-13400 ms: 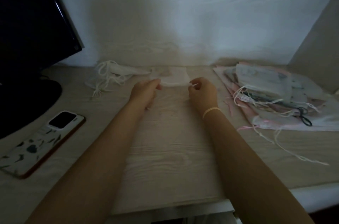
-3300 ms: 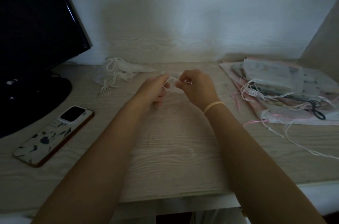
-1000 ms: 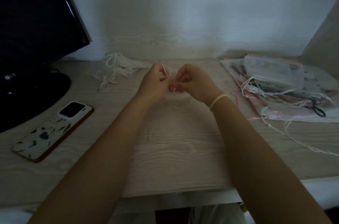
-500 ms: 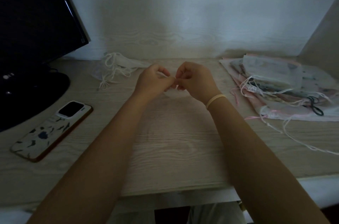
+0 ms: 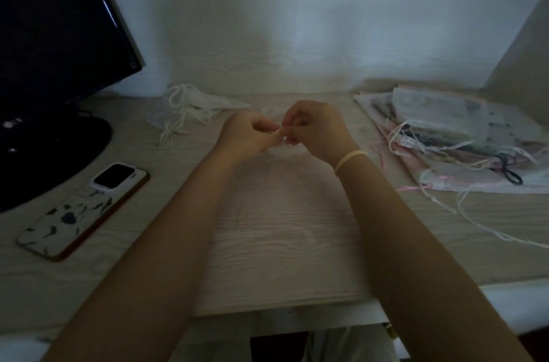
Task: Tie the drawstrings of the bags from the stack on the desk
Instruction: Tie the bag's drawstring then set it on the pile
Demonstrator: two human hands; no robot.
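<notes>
My left hand (image 5: 248, 136) and my right hand (image 5: 315, 130) meet fingertip to fingertip at the middle of the desk, both pinching a thin white drawstring (image 5: 280, 132). The sheer white bag (image 5: 269, 110) it belongs to lies mostly hidden behind and under my hands. A stack of sheer bags (image 5: 439, 127) with loose pink, white and black strings sits at the right. A white bag with a knotted cord (image 5: 185, 110) lies at the back left.
A black monitor (image 5: 59, 35) on its round base fills the left. A phone (image 5: 86, 207) in a patterned case lies face down by the base. The wall runs close behind the desk (image 5: 282, 228), and long strings (image 5: 490, 222) trail from the stack toward the front edge.
My hands have stayed together over the bag, with small finger shifts on the drawstring. A second ago they were slightly higher with a loop visible above the left fingers.
</notes>
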